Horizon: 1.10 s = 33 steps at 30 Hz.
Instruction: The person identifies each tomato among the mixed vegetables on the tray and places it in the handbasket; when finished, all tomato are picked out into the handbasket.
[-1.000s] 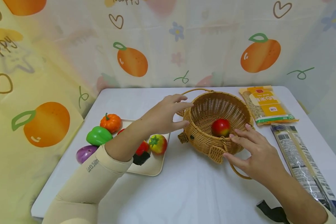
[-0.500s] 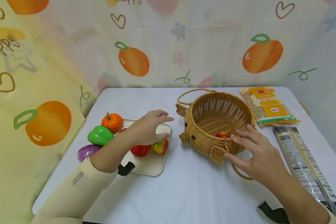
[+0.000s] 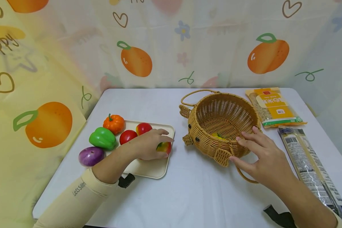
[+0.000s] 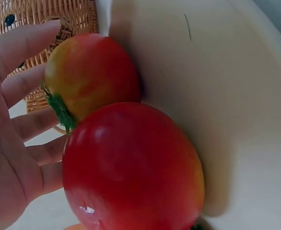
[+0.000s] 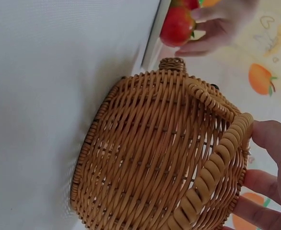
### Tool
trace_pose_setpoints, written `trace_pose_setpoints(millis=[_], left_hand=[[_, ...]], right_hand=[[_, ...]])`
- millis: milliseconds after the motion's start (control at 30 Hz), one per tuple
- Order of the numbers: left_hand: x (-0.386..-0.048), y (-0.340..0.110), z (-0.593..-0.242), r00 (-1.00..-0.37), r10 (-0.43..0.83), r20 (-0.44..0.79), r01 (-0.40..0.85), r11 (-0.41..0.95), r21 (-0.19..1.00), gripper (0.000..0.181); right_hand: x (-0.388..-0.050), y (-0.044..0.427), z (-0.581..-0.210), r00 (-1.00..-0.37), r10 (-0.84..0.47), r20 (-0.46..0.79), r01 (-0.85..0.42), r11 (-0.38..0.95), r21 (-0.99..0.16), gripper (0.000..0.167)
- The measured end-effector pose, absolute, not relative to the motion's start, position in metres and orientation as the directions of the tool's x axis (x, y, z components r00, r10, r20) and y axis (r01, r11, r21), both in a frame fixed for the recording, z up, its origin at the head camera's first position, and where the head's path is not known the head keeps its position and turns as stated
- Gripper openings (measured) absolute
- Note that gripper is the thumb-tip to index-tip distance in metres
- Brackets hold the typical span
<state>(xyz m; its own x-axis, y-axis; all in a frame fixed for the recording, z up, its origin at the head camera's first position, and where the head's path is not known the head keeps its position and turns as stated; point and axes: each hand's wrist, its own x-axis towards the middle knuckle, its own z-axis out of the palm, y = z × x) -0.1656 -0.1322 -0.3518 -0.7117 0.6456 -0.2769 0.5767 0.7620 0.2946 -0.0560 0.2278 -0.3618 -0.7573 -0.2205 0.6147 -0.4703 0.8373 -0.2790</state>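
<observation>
My left hand point(image 3: 151, 144) reaches over the cream tray, its fingers extended around a red-and-yellow tomato point(image 3: 163, 147) with a green leafy top. In the left wrist view, that tomato point(image 4: 95, 74) lies against a larger red fruit point(image 4: 133, 165); firm contact with the fingers cannot be made out. Two more red fruits point(image 3: 128, 136) sit farther back on the tray point(image 3: 152, 172). My right hand point(image 3: 257, 156) holds the near rim of a fish-shaped wicker basket point(image 3: 208, 145), thumb outside and fingertips over the edge. Inside, only a yellow-green bit of a fruit point(image 3: 217, 135) shows.
Left of the tray lie an orange toy pumpkin point(image 3: 114, 124), a green pepper point(image 3: 102, 138) and a purple eggplant-like vegetable point(image 3: 91, 156). A yellow food bag point(image 3: 275, 107) and a long silvery package point(image 3: 310, 167) lie on the right. A patterned curtain point(image 3: 165, 38) hangs behind.
My left hand has moved from beside the basket leftward and down to the tomato on the tray. The fruit in the basket has rolled and is mostly hidden. My right hand stays put.
</observation>
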Motion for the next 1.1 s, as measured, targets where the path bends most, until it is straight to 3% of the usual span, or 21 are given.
trace_pose_setpoints(millis=[633, 1100], left_hand=[[-0.166, -0.137, -0.352, -0.686, 0.693, -0.222, 0.618, 0.716, 0.326, 0.049], [-0.173, -0.124, -0.319, -0.649, 0.752, -0.112, 0.703, 0.649, 0.291, 0.045]], right_hand=[[-0.056, 0.227, -0.361, -0.762, -0.22, 0.609, -0.469, 0.836, -0.285, 0.087], [-0.057, 0.229, -0.362, -0.745, -0.238, 0.624, -0.5, 0.818, -0.285, 0.084]])
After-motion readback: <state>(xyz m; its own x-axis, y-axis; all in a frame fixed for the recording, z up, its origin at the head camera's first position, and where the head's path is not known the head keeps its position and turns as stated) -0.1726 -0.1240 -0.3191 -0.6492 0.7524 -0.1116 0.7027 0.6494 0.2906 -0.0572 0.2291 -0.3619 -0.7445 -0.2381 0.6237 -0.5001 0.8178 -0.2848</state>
